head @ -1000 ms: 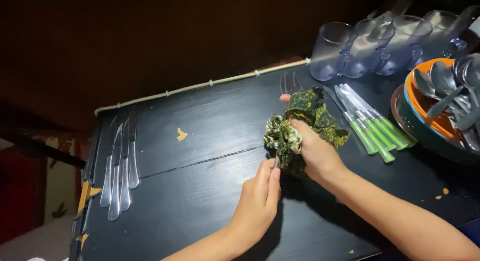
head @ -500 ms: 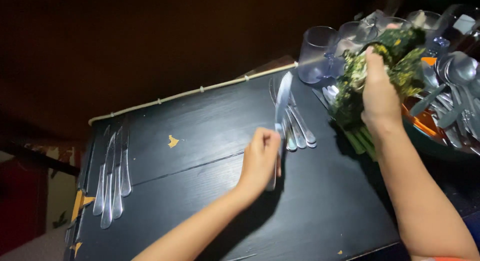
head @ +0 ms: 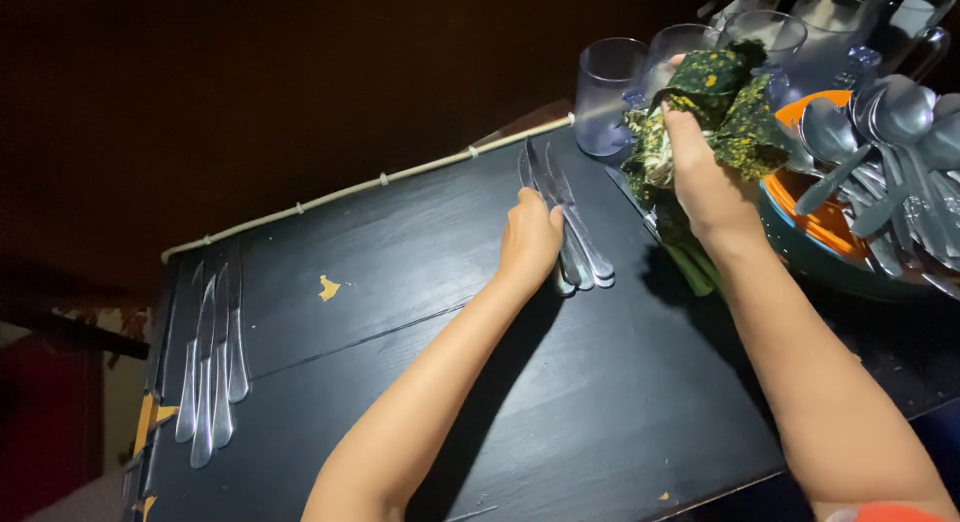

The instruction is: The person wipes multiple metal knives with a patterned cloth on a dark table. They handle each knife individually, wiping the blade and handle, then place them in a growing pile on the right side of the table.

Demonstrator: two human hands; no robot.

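Steel knives [head: 575, 232] lie fanned in a neat group at the far side of the black table [head: 400, 312], your left hand [head: 530, 237] curled loosely over their handles as if squaring them, while your right hand [head: 705, 177] clenches the green patterned cloth [head: 735, 107] up off the table beside the bowl of spoons [head: 880, 172].

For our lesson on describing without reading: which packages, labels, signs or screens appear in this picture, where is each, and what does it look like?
None in view: no package, label, sign or screen.
Only plain things show: the black table, the left hand on a row of knives, the right hand holding a green and yellow cloth, clear mugs, and spoons in an orange bowl.
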